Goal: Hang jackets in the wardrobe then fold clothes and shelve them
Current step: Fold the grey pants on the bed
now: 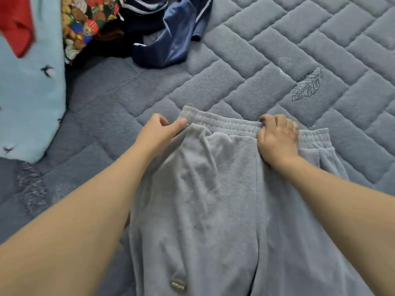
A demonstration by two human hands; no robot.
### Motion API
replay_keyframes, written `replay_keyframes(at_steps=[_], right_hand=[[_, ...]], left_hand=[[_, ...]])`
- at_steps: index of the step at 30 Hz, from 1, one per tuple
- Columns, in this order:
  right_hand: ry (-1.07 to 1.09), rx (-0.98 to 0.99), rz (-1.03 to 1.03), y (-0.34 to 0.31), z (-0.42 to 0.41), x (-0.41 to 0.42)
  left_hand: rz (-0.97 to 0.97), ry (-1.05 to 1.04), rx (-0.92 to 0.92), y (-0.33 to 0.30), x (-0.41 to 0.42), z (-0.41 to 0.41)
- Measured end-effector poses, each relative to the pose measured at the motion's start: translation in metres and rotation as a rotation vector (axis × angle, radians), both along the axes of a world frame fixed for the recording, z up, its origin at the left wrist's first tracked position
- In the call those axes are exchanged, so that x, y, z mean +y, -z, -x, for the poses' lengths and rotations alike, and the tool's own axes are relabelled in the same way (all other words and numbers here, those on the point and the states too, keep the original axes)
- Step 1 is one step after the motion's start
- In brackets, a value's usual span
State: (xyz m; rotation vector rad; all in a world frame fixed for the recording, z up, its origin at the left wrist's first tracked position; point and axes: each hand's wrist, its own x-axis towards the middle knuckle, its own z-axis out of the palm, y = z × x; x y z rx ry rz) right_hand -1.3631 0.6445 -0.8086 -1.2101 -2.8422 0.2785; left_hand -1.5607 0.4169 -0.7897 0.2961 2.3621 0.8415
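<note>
- Grey fleece trousers [213, 199] lie flat on quilted bedcover [277, 50], waistband at 12 o'clock, small round badge [179, 285] near 6 o'clock.
- Left hand [159, 133]: thumb and fingers pinch the waistband's left corner.
- Right hand [277, 137]: fingers curled, gripping the waistband right of centre.
- Navy satin garment [171, 39], patterned garment [85, 24] heaped at 11 o'clock.
- Light blue fabric [30, 92] with bird print at 9 o'clock; red cloth [15, 24] on it.

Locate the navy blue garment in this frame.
In the head view, the navy blue garment lies crumpled at top centre on the quilted bed cover, right of the patterned clothing.
</note>
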Motion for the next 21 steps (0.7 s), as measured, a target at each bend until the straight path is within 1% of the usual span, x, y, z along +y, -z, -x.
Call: replay_keyframes(at_steps=[1, 2, 3, 4, 5, 6, 7, 9, 10, 12, 13, 15, 17, 19, 21], right_hand=[[-0.087, -0.038, 0.07, -0.01, 0.01, -0.008], [-0.187, -0.082, 0.127, -0.02, 0.023, -0.018], [-0.263, -0.114, 0.186, -0.027, 0.039, -0.033], [-0.3, -0.14, 0.247, -0.033, 0.054, -0.049], [-0.309, -0.168, 0.296, -0.038, 0.069, -0.065], [-0.307, -0.21, 0.317, -0.041, 0.081, -0.08], [-0.302, -0.265, 0.3, -0.042, 0.09, -0.092], [-0.296, -0.366, 0.215, -0.044, 0.102, -0.106], [-0.291, -0.397, 0.153, -0.045, 0.105, -0.109], [-0.28, -0.46, 0.049, -0.045, 0.108, -0.116], [-0.268, -0.502, 0.049, -0.045, 0.107, -0.119], [-0.227, -0.527, 0.115, -0.049, 0.105, -0.123], [-0.179, -0.496, 0.174, -0.061, 0.106, -0.124], [-0.1, -0.42, 0.229, -0.078, 0.109, -0.123], [-0.002, -0.333, 0.312, -0.098, 0.11, -0.12]], left_hand=[[-0.001, 0.003, -0.095, -0.007, -0.024, -0.008], [-0.049, 0.018, -0.217, -0.011, -0.049, -0.018], [-0.153, 0.032, -0.368, -0.012, -0.073, -0.031], [-0.282, 0.047, -0.524, -0.012, -0.097, -0.046], [-0.364, 0.054, -0.645, -0.014, -0.117, -0.062], [-0.379, 0.042, -0.731, -0.017, -0.133, -0.08], [-0.35, 0.012, -0.819, -0.019, -0.147, -0.097], [-0.238, -0.033, -0.988, -0.018, -0.168, -0.128], [-0.19, -0.048, -1.034, -0.017, -0.176, -0.141], [-0.118, -0.115, -1.025, -0.017, -0.187, -0.155], [-0.109, -0.173, -0.998, -0.018, -0.19, -0.157], [-0.13, -0.322, -0.93, -0.023, -0.197, -0.154], [-0.139, -0.411, -0.842, -0.032, -0.208, -0.144], [-0.148, -0.389, -0.809, -0.047, -0.218, -0.135], [-0.14, -0.321, -0.839, -0.066, -0.22, -0.128]])
